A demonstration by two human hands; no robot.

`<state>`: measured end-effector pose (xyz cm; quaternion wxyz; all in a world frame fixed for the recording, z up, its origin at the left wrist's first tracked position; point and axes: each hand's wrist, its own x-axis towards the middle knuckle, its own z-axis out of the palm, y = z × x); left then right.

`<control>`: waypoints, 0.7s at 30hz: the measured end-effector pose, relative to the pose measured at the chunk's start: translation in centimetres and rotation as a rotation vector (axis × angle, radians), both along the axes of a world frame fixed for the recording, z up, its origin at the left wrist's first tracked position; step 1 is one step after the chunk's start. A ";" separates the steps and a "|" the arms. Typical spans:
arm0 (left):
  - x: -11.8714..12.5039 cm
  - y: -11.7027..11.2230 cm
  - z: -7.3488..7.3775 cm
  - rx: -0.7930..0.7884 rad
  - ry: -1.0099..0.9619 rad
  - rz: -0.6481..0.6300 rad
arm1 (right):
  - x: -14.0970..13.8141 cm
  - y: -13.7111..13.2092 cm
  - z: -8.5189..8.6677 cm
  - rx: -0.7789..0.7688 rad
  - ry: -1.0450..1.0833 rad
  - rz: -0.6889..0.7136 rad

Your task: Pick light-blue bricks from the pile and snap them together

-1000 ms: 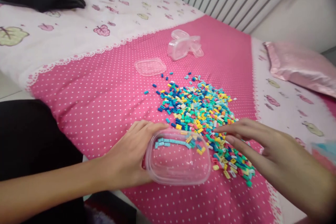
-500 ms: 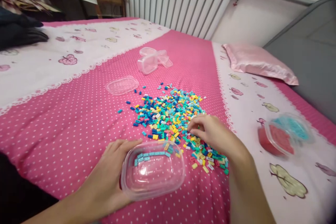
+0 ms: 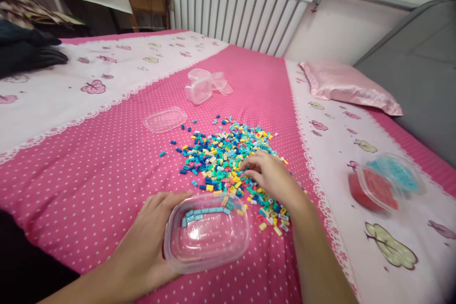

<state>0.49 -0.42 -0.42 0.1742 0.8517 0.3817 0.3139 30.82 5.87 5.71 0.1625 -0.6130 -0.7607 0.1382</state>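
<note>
Clear plastic tub, lower centre of frame, tilted so its mouth faces the viewer. Left hand clasped round its left end, fingers along the upper rim. Light-blue bricks show in the tub in a row along its far side, with a shorter cluster at the row's left. Some yellow and green ones show at the upper right corner, perhaps only through the plastic.

Right hand, right of centre, comes in from the lower edge. Fingers curled, tips down at the loose pile; cannot tell whether a brick is pinched between them. Pile is mixed: dark blue, teal, green, yellow, white, some pinkish red. Spread across mid-frame, just beyond the tub; a few strays at its left edge.

Flat clear lid left of the pile. More clear plastic containers grouped above it, upper centre.

Right side of frame: tub of red bricks, overlapping in view a second, blue-filled one.

All on a pink dotted bedspread. Pink satin pillow upper right; white radiator along the top.
</note>
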 end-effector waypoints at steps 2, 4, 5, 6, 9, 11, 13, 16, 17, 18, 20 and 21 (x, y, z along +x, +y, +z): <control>0.1 -0.1 0.2 0.003 0.002 -0.011 | -0.3 0.1 -0.5 0.008 -0.042 0.014; 0.2 -0.2 0.4 -0.002 0.006 -0.012 | -0.5 0.2 -0.9 0.018 -0.081 0.013; 0.3 -0.3 0.5 -0.006 0.012 -0.011 | -0.5 0.3 -1.1 0.023 -0.098 0.011; 0.3 -0.3 0.5 -0.008 0.016 -0.010 | -0.5 0.3 -1.2 0.029 -0.113 0.009; 0.4 -0.5 0.6 -0.029 0.028 -0.013 | -0.4 0.3 -1.4 0.047 -0.137 0.013; 0.4 -0.6 0.6 -0.048 0.029 -0.017 | -0.3 0.3 -1.4 0.051 -0.133 0.021; 0.4 -0.7 0.6 -0.061 0.020 -0.022 | -0.2 0.3 -1.2 0.055 -0.123 0.029; 0.5 -0.7 0.8 -0.081 0.001 -0.026 | 0.0 0.0 -0.3 0.054 -0.021 0.030; 0.5 -0.7 0.9 -0.089 -0.001 -0.027 | 0.0 -0.2 0.3 0.052 0.029 0.026; 0.5 -0.7 0.9 -0.094 -0.003 -0.029 | -0.1 -0.5 0.9 0.054 0.078 0.021; 0.6 -0.7 1.0 -0.092 -0.009 -0.032 | -0.6 -1.5 2.5 0.077 0.141 0.036; 0.7 -0.6 1.0 -0.090 -0.015 -0.036 | -1.0 -2.1 3.2 0.096 0.159 0.064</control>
